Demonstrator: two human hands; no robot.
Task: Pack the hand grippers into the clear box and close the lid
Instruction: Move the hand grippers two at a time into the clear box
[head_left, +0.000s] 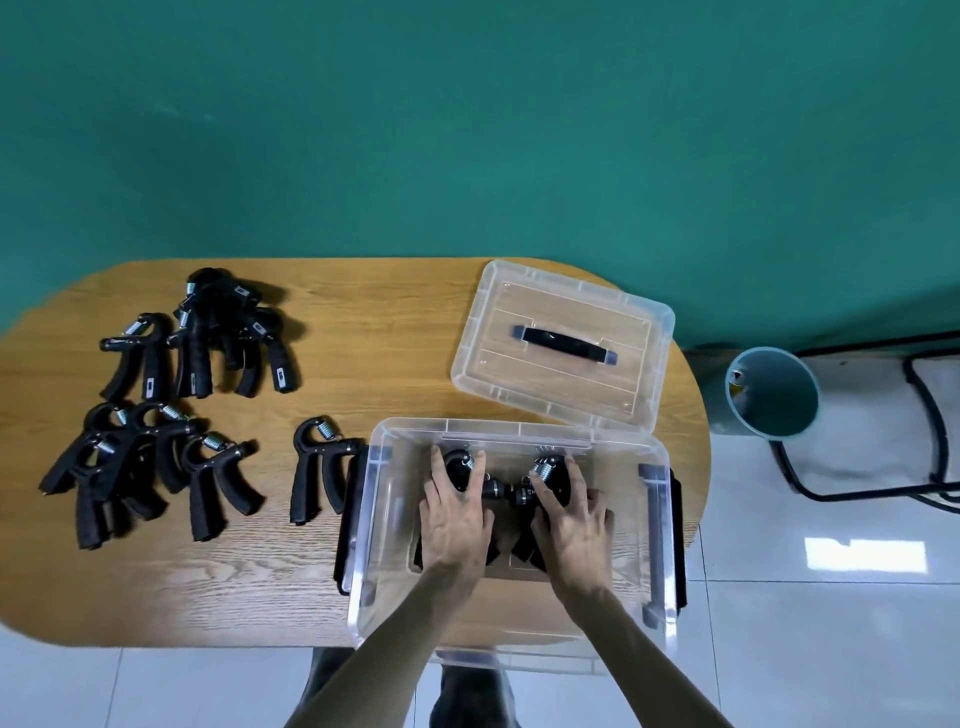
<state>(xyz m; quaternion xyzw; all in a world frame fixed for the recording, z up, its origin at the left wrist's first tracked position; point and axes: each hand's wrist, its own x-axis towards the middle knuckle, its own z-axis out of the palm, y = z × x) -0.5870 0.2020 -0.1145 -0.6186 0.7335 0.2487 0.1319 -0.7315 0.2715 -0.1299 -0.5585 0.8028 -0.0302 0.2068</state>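
Note:
The clear box (657, 525) stands open at the table's front right. Inside it lie two black hand grippers side by side, springs pointing away from me. My left hand (454, 519) rests flat on the left hand gripper (457, 470), fingers spread and straight. My right hand (571, 519) lies on the right hand gripper (545, 470) the same way. The clear lid (563, 345) with a dark handle lies behind the box. One lone hand gripper (319, 467) lies just left of the box. Two piles of several hand grippers lie at far left (208, 332) and front left (140, 467).
The wooden table (374, 332) has rounded ends and stands against a green wall. A teal bin (769, 392) stands on the tiled floor to the right, beside a black metal frame with a white cushion (883, 421).

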